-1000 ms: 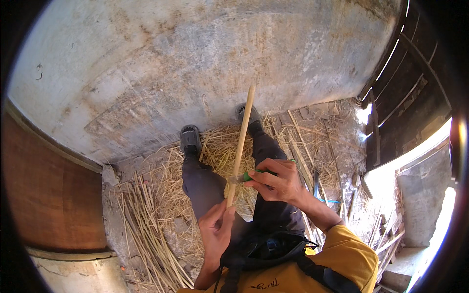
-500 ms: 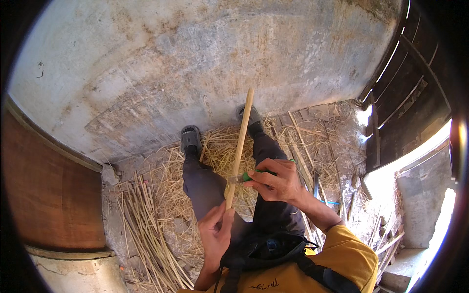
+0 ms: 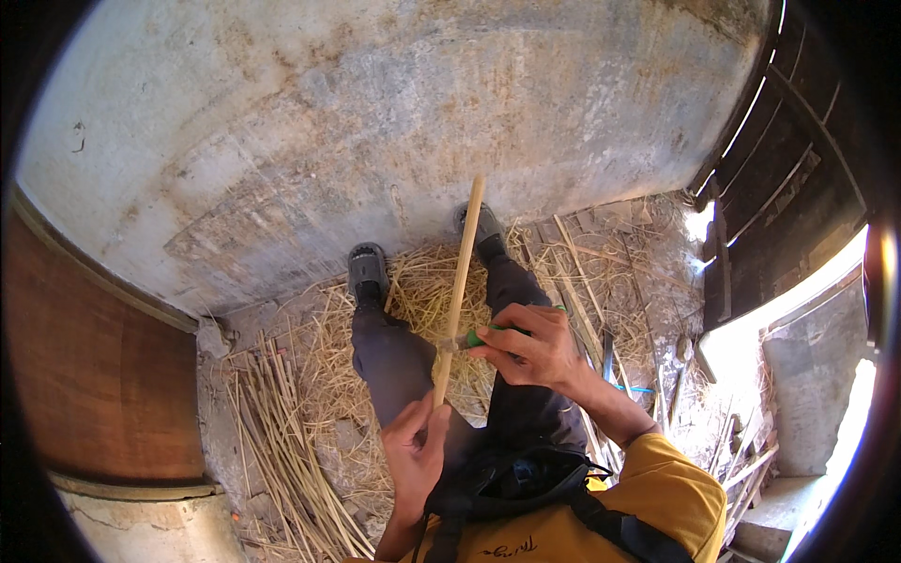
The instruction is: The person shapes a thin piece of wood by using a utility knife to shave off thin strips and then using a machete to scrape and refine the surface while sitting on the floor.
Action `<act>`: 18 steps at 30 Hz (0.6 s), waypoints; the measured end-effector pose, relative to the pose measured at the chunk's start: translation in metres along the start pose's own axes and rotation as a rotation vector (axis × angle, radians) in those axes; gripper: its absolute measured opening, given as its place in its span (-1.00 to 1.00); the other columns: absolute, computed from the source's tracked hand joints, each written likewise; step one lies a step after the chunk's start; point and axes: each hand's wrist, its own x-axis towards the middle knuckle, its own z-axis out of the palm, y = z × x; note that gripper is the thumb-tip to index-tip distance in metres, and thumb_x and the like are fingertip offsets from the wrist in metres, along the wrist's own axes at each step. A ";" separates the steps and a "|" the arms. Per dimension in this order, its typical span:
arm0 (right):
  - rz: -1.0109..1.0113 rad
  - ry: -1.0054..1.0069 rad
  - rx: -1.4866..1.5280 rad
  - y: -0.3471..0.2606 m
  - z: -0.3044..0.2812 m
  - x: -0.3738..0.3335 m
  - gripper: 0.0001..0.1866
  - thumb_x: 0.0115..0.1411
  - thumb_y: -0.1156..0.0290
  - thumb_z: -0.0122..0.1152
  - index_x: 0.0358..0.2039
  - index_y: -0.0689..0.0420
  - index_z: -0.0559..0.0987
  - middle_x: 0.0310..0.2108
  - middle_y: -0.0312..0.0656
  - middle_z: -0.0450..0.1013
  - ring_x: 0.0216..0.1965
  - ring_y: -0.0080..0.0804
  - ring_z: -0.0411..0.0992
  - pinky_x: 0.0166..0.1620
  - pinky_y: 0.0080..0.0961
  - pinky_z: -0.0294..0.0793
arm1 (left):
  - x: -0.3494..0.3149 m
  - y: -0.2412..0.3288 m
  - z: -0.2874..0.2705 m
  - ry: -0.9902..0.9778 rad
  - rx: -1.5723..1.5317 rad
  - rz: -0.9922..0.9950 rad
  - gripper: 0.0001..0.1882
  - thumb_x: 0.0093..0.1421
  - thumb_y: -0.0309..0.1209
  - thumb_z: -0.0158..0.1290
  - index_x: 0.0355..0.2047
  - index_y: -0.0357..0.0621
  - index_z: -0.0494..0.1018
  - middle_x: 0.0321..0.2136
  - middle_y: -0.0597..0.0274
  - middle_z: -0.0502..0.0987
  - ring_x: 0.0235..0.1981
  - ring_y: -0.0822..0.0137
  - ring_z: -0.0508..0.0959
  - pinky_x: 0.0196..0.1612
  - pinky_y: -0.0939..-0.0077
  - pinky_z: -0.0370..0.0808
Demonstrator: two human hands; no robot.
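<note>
My left hand [image 3: 415, 447] is closed around the lower end of a long, pale bamboo strip [image 3: 462, 267], which points away from me toward the wall. In my right hand [image 3: 533, 347] is a green-handled knife [image 3: 482, 336], gripped with the fingers curled round its handle. Its short blade lies across the strip, touching it a little beyond my left hand. Part of the handle is hidden by my fingers. Both hands are over my lap, between my dark-trousered legs.
Thin shavings [image 3: 432, 272] cover the floor around my feet. A bundle of slim bamboo strips [image 3: 286, 450] lies at the left, and longer strips [image 3: 580, 267] lie at the right. A stained wall [image 3: 404, 122] stands ahead, with a brown wooden panel [image 3: 103, 366] to the left.
The far tip of the bamboo strip has shifted slightly toward me. Both hands keep their hold, and the knife blade is still against the strip.
</note>
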 end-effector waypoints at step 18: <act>0.453 0.214 -0.087 0.059 -0.019 0.026 -0.83 0.21 0.44 0.45 -0.37 0.21 0.60 -0.55 -0.14 0.49 -0.56 -0.46 0.41 -0.46 -0.47 0.38 | -0.029 -0.019 -0.005 -0.092 0.055 -0.098 -0.69 0.40 -0.46 0.16 0.10 -0.31 0.60 -0.47 0.38 0.49 -0.50 0.65 0.40 -0.47 0.70 0.30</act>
